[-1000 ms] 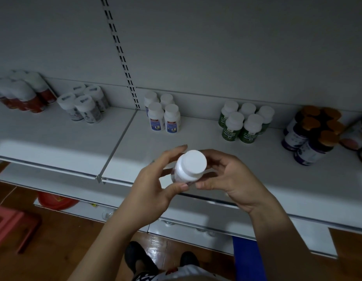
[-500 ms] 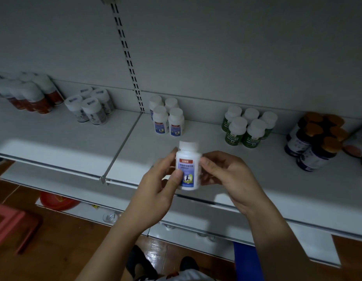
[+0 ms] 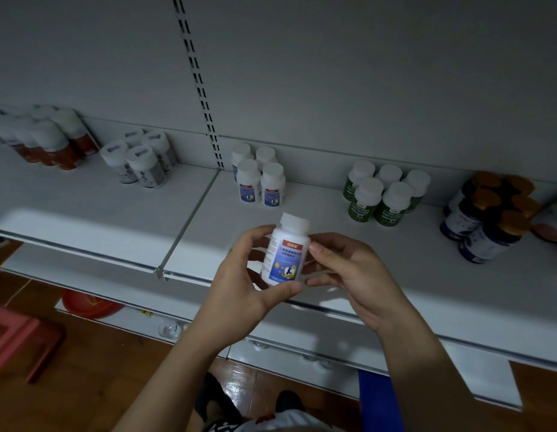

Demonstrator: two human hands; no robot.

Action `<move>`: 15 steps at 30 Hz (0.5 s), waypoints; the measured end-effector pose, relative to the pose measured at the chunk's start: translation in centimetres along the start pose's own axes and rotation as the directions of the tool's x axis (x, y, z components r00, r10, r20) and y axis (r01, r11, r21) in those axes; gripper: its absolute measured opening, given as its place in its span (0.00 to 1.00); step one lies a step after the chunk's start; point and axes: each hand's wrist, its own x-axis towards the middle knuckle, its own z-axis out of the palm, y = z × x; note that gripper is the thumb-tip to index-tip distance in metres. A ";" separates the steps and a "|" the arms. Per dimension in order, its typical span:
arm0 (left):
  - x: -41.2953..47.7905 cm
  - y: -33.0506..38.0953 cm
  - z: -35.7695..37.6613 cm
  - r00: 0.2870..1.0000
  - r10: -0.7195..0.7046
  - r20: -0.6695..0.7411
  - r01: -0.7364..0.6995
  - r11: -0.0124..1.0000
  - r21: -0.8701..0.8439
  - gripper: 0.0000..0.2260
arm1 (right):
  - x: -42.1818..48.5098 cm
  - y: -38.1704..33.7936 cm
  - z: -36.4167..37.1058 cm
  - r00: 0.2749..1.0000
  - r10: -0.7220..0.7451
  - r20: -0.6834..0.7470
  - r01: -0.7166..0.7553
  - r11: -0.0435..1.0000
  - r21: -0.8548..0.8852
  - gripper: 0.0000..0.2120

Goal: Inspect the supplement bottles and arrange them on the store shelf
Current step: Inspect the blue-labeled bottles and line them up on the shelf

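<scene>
**Bottle facing the wearer, matching group waiting up-shelf**

Both hands are holding one white supplement bottle [image 3: 286, 254] over the front edge of the shelf [image 3: 115, 219]. It is standing nearly upright, its long axis vertical, with the cap tipping slightly away and the label facing the wearer. The left hand [image 3: 236, 294] is wrapping it from the left, thumb propping the base. The right hand [image 3: 352, 269] is pinching its right side with the fingertips.

Four matching blue-label bottles [image 3: 261, 185] are standing at the back of the shelf, ahead and slightly left of the hands, so the left hand is sitting marginally nearer. The label is showing a red tab of characters above a blue field with a dark figure, but the print is coming through too small to read. Green-label bottles [image 3: 383, 198] are standing further right.
</scene>
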 end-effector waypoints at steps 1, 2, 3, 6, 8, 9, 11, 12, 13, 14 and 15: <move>0.0 -0.1 0.1 1.000 -0.008 -0.013 0.008 1.000 0.013 0.31 | 0.0 0.0 0.0 1.000 -0.003 0.001 0.003 1.000 0.002 0.07; 0.0 -0.1 0.2 1.000 -0.016 -0.021 0.016 1.000 0.023 0.31 | 0.1 0.0 0.0 1.000 -0.008 -0.001 0.008 1.000 0.001 0.07; 0.1 -0.2 0.3 1.000 -0.021 -0.024 0.022 0.999 0.032 0.31 | 0.2 0.0 -0.1 1.000 -0.015 -0.006 0.014 1.000 -0.003 0.08; 0.3 -0.6 0.5 1.000 -0.016 -0.018 0.017 0.998 0.052 0.30 | 0.5 0.0 -0.1 0.998 -0.039 -0.048 0.037 0.998 -0.049 0.08; 0.4 -0.9 0.6 1.000 -0.018 -0.014 0.019 0.998 0.059 0.30 | 0.7 0.0 0.0 0.996 -0.050 -0.080 0.042 0.994 -0.099 0.08; 0.6 -1.0 0.6 1.000 -0.023 -0.013 0.024 0.998 0.057 0.30 | 0.9 0.0 0.1 0.994 -0.053 -0.092 0.042 0.992 -0.123 0.07; 0.7 -1.2 0.5 0.999 -0.037 -0.002 0.037 0.998 0.043 0.29 | 1.2 -0.1 0.2 0.991 -0.070 -0.111 0.051 0.986 -0.161 0.06; 0.8 -1.2 0.5 0.999 -0.040 0.006 0.040 0.999 0.036 0.29 | 1.4 -0.2 0.3 0.989 -0.080 -0.121 0.058 0.982 -0.179 0.06; 0.8 -1.3 0.5 0.999 -0.042 0.012 0.042 0.999 0.034 0.29 | 1.6 -0.2 0.4 0.988 -0.090 -0.129 0.063 0.978 -0.199 0.06; 0.9 -1.3 0.5 0.999 -0.042 0.017 0.041 0.999 0.035 0.29 | 1.8 -0.3 0.4 0.986 -0.095 -0.136 0.064 0.974 -0.217 0.06; 0.9 -1.3 0.5 0.999 -0.042 0.019 0.041 0.998 0.037 0.29 | 2.1 -0.3 0.4 0.986 -0.095 -0.140 0.060 0.970 -0.235 0.05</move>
